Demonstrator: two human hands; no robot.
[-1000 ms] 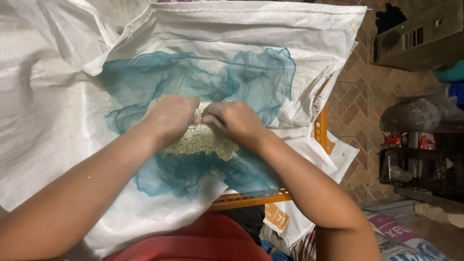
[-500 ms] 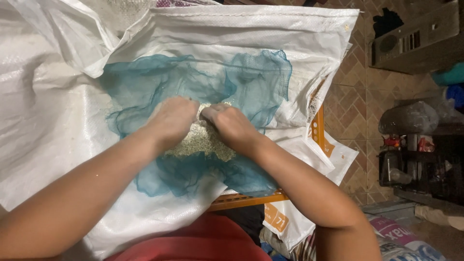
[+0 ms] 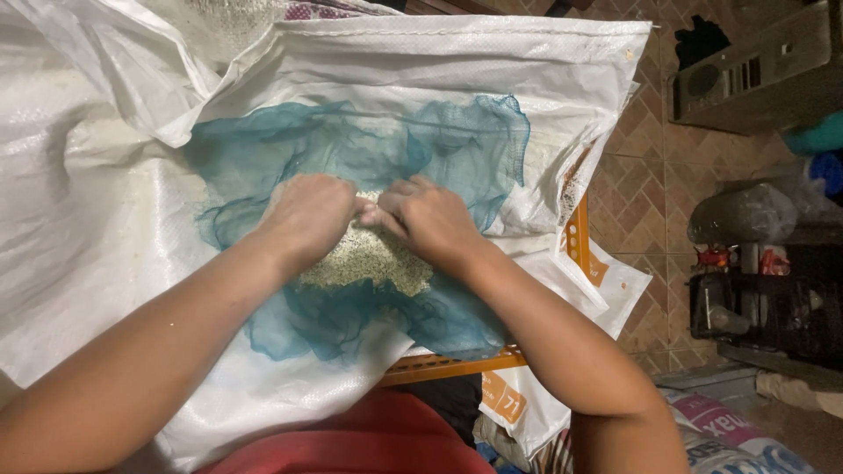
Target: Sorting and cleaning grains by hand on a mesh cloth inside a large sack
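A teal mesh net lies spread over white woven sacks. On the net sits a small heap of pale grain. My left hand rests palm down on the heap's left side, fingers curled into the grain. My right hand presses on the heap's right side, its fingertips meeting those of the left hand. Both hands cover the top of the pile, so whether they pinch any grain is hidden.
An orange frame edge shows under the sacks at the front. A patterned tile floor runs along the right, with a dark rack and a grey box standing on it. Printed bags lie at the lower right.
Both hands have shifted slightly on the grain heap, with the fingertips drawn closer together. The net and sacks lie as before.
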